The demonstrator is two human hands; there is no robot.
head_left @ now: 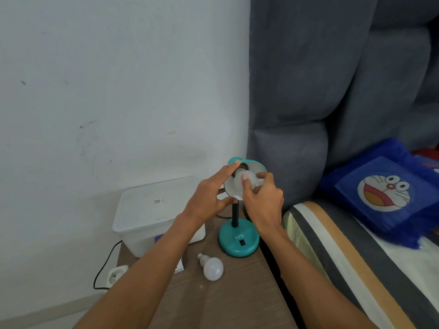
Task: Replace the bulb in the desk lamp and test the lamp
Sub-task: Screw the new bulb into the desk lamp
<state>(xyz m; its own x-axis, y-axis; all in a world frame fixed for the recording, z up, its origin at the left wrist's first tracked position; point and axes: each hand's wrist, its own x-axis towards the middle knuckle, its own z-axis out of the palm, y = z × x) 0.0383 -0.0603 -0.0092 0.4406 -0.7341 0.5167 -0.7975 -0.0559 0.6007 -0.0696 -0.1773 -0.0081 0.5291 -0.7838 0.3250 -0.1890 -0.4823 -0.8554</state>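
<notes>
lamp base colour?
Teal, with white "ATN" lettering and a black switch: lamp base. Clearest in the head view, the only one.

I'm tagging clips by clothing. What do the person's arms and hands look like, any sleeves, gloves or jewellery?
Both forearms are bare up to the frame edge, with no sleeves showing. The left hand and right hand wear no gloves, rings, watch or bracelet that I can see.
</notes>
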